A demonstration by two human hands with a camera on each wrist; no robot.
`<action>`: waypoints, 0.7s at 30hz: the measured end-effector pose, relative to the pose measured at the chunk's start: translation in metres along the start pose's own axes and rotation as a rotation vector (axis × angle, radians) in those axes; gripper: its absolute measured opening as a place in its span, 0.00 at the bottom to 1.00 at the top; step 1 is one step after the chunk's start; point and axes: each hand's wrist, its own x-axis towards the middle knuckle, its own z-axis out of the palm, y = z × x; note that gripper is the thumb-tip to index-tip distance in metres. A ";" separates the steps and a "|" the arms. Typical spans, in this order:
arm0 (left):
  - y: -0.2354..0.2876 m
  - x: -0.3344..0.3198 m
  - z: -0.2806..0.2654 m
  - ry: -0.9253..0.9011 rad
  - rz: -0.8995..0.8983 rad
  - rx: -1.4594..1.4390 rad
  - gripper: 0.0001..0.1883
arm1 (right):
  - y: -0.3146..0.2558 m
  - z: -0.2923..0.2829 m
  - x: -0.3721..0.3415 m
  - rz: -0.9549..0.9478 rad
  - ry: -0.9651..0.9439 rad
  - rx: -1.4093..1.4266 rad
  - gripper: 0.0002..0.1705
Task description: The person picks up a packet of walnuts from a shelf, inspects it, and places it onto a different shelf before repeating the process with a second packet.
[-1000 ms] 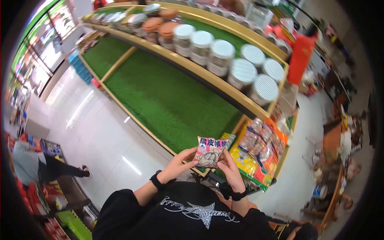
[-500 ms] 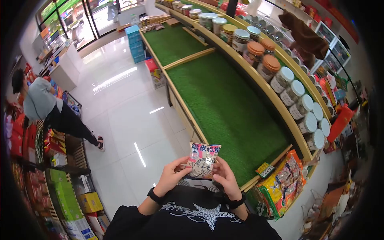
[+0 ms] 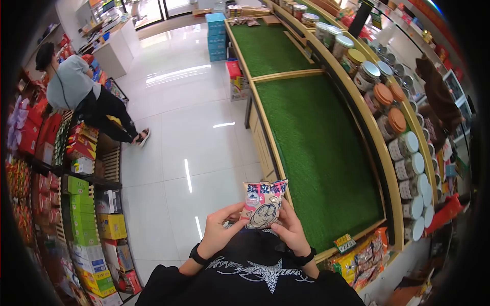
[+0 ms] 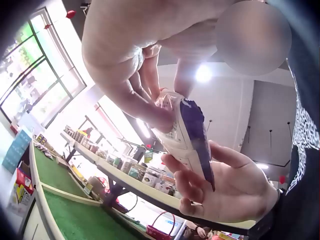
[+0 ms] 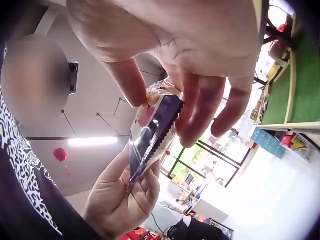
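In the head view a small snack packet (image 3: 264,205), pink and cream with dark blue lettering, is held upright in front of the chest. The left hand (image 3: 220,230) pinches its left side, thumb on the front. On its right side the right hand (image 3: 290,229) grips the lower edge with thumb and fingers. From the left wrist view, the packet (image 4: 185,132) shows edge-on between the two hands, its dark blue strip facing the camera. The right wrist view shows the packet's (image 5: 152,130) jagged sealed edge, with fingers on both sides.
A display stand with green matting (image 3: 321,148) runs along the right, with lidded jars (image 3: 408,168) on its upper ledge and bagged snacks (image 3: 365,260) at its near end. Boxed goods (image 3: 84,214) fill shelves on the left, where a person (image 3: 76,86) stands. Blue boxes (image 3: 215,38) stand farther off.
The head view has turned leftward, so the stand and jars now lie farther right and more floor and left shelving show. Both hands still hold the packet.
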 end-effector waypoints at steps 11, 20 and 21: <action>0.018 0.103 0.009 0.087 0.114 -0.149 0.22 | -0.044 -0.041 0.119 -0.065 -0.073 -0.194 0.37; 0.021 0.169 0.033 0.204 0.014 -0.247 0.24 | -0.089 -0.079 0.193 -0.084 -0.219 -0.279 0.37; 0.023 0.172 0.031 0.203 -0.032 -0.258 0.24 | -0.092 -0.080 0.199 -0.072 -0.240 -0.269 0.37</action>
